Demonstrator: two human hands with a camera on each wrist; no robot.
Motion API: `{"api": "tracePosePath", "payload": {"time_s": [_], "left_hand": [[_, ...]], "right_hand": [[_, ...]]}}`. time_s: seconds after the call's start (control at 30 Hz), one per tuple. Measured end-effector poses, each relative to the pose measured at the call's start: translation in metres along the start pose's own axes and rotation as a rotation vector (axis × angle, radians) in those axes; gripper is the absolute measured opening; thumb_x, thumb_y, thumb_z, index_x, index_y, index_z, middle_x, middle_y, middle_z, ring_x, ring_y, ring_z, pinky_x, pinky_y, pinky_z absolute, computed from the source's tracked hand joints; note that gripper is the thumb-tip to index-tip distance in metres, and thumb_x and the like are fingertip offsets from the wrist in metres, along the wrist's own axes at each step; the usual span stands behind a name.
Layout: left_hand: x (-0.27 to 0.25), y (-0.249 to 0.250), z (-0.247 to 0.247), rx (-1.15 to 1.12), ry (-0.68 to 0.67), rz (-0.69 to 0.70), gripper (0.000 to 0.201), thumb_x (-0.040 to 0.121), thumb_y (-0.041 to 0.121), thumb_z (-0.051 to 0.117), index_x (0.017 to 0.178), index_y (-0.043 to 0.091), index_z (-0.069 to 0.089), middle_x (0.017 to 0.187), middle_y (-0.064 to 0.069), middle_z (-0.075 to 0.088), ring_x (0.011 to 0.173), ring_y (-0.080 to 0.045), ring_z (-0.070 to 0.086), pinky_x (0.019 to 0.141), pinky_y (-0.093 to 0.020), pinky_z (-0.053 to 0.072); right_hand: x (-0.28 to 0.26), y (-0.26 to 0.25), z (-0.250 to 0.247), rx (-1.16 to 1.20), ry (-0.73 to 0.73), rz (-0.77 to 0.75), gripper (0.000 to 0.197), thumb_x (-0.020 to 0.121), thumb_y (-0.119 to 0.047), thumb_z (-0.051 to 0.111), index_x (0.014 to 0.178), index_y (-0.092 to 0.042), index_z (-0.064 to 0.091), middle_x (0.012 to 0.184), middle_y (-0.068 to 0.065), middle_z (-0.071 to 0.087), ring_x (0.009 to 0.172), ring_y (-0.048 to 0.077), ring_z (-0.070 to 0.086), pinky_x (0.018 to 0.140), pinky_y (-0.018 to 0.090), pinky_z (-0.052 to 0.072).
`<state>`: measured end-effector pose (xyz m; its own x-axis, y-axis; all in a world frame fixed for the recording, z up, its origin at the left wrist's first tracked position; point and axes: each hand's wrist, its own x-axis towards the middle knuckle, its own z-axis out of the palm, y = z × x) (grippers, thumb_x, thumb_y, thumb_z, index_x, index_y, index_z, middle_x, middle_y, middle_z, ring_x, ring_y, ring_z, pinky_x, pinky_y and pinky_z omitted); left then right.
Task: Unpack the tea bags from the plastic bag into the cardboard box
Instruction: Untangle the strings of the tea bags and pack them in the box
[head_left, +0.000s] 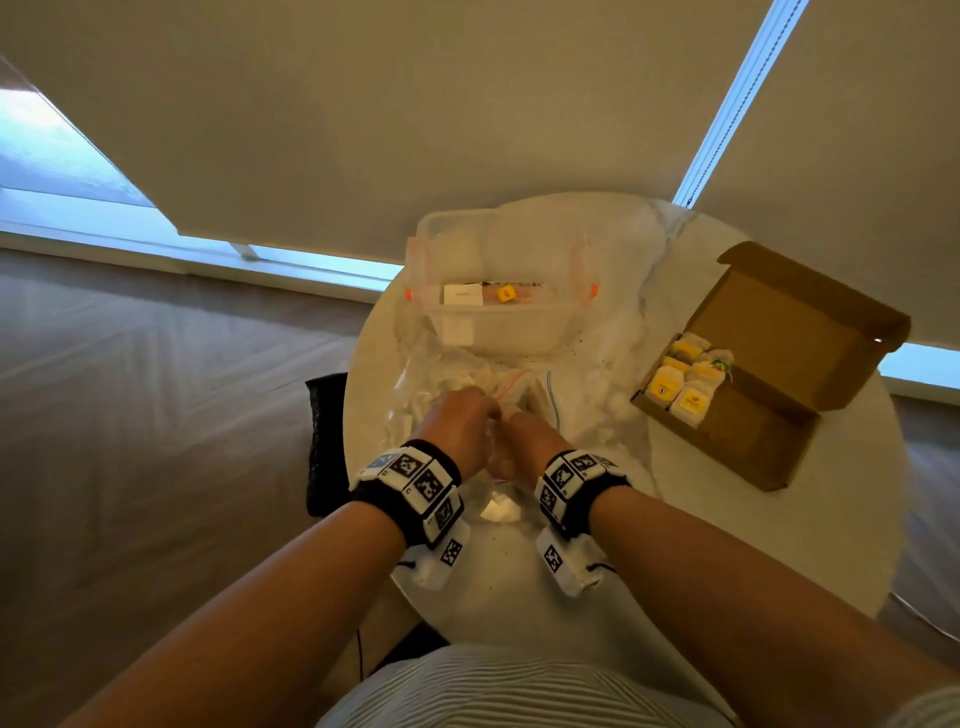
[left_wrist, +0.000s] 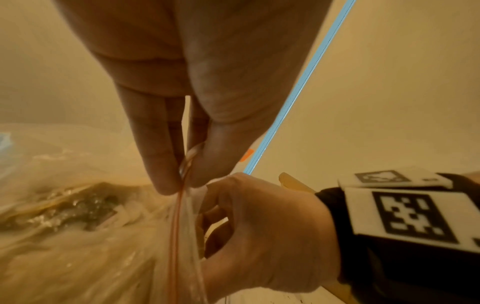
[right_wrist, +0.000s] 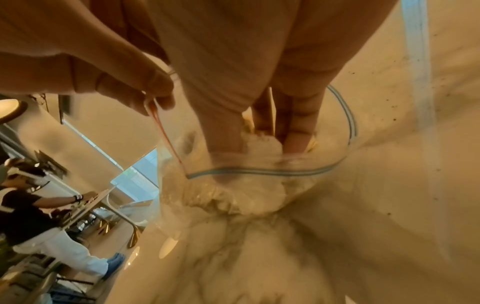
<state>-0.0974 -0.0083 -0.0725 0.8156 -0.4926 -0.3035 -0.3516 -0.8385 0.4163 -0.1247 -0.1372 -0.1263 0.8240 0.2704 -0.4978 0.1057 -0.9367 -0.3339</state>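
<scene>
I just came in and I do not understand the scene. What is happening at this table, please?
A person is emptying a clear plastic bag of tea bags. The left hand pinches the bag's red-striped rim to hold its mouth open, while the right hand reaches inside and closes on a tea bag. On the round table, to the right, an open cardboard box already holds several tea bags at one end.

Your plastic bag lies at the table's centre, directly before you. Behind it sits a clear container; to your right, the cardboard box holds tea bags.
</scene>
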Motion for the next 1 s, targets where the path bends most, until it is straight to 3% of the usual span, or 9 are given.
{"api": "tracePosePath", "payload": {"time_s": [0.03, 0.07, 0.17, 0.3, 0.43, 0.53, 0.7, 0.9, 1.0], "left_hand": [[0.0, -0.001, 0.001, -0.01, 0.004, -0.006, 0.03, 0.087, 0.012, 0.06, 0.115, 0.017, 0.069, 0.111, -0.004, 0.064, 0.104, -0.024, 0.061, 0.086, -0.026, 0.043], [-0.001, -0.003, 0.002, -0.018, 0.002, -0.013, 0.03, 0.087, 0.012, 0.06, 0.116, 0.017, 0.068, 0.112, -0.003, 0.064, 0.106, -0.023, 0.06, 0.087, -0.026, 0.043], [-0.003, -0.005, 0.001, -0.043, 0.006, -0.017, 0.031, 0.086, 0.011, 0.061, 0.117, 0.017, 0.068, 0.113, -0.003, 0.063, 0.106, -0.023, 0.06, 0.091, -0.029, 0.047], [-0.005, -0.004, 0.002, -0.05, 0.021, -0.009, 0.033, 0.085, 0.009, 0.061, 0.116, 0.017, 0.068, 0.113, -0.001, 0.063, 0.107, -0.021, 0.059, 0.092, -0.03, 0.047], [-0.008, -0.004, 0.002, -0.057, 0.024, -0.022, 0.035, 0.083, 0.009, 0.063, 0.116, 0.017, 0.067, 0.115, -0.001, 0.062, 0.105, -0.021, 0.059, 0.092, -0.031, 0.049], [-0.009, -0.004, 0.001, -0.051, 0.012, -0.017, 0.036, 0.083, 0.009, 0.064, 0.117, 0.017, 0.067, 0.114, -0.001, 0.061, 0.1, -0.021, 0.06, 0.09, -0.03, 0.049], [-0.011, -0.002, 0.002, -0.069, 0.008, -0.04, 0.035, 0.084, 0.01, 0.064, 0.119, 0.018, 0.066, 0.118, 0.0, 0.06, 0.106, -0.021, 0.059, 0.094, -0.03, 0.047], [-0.012, 0.0, 0.008, -0.092, -0.062, -0.09, 0.033, 0.083, 0.025, 0.067, 0.116, 0.024, 0.066, 0.121, -0.001, 0.059, 0.108, -0.023, 0.058, 0.097, -0.036, 0.047], [-0.01, 0.004, 0.007, -0.092, -0.128, -0.083, 0.036, 0.082, 0.041, 0.07, 0.114, 0.027, 0.066, 0.121, 0.001, 0.06, 0.101, -0.02, 0.061, 0.094, -0.037, 0.05]], "right_hand": [[-0.004, -0.001, -0.001, 0.073, 0.019, -0.007, 0.012, 0.086, -0.016, 0.065, 0.096, -0.011, 0.062, 0.09, 0.012, 0.06, 0.079, 0.026, 0.059, 0.073, 0.037, 0.044], [-0.007, 0.001, -0.003, 0.124, 0.045, 0.013, 0.014, 0.085, -0.012, 0.065, 0.099, -0.01, 0.064, 0.091, 0.013, 0.06, 0.081, 0.027, 0.059, 0.075, 0.038, 0.044], [-0.009, 0.011, 0.003, 0.248, 0.042, 0.009, 0.053, 0.083, -0.002, 0.065, 0.133, -0.015, 0.054, 0.124, 0.008, 0.059, 0.113, 0.026, 0.057, 0.095, 0.033, 0.045], [-0.007, 0.01, 0.006, 0.307, 0.061, 0.063, 0.049, 0.084, -0.011, 0.066, 0.132, -0.011, 0.054, 0.127, 0.012, 0.058, 0.117, 0.029, 0.055, 0.094, 0.032, 0.042], [-0.01, 0.008, 0.005, 0.373, 0.097, 0.113, 0.029, 0.085, -0.016, 0.068, 0.112, -0.006, 0.068, 0.109, 0.014, 0.068, 0.106, 0.028, 0.061, 0.087, 0.027, 0.043], [-0.016, 0.018, 0.006, 0.432, 0.158, 0.195, 0.031, 0.08, -0.021, 0.074, 0.108, -0.009, 0.071, 0.102, 0.011, 0.069, 0.099, 0.025, 0.063, 0.077, 0.02, 0.04], [-0.042, 0.034, -0.006, 0.626, 0.28, 0.227, 0.013, 0.072, -0.018, 0.08, 0.084, -0.013, 0.077, 0.077, 0.007, 0.073, 0.073, 0.02, 0.068, 0.073, 0.035, 0.057], [-0.079, 0.047, -0.033, 0.736, 0.409, 0.181, 0.011, 0.075, -0.007, 0.077, 0.085, -0.013, 0.076, 0.071, 0.004, 0.07, 0.056, 0.009, 0.063, 0.056, 0.019, 0.051], [-0.094, 0.048, -0.05, 0.757, 0.429, 0.145, 0.013, 0.076, -0.006, 0.077, 0.085, -0.015, 0.076, 0.073, 0.004, 0.072, 0.06, 0.016, 0.067, 0.059, 0.026, 0.056]]}}
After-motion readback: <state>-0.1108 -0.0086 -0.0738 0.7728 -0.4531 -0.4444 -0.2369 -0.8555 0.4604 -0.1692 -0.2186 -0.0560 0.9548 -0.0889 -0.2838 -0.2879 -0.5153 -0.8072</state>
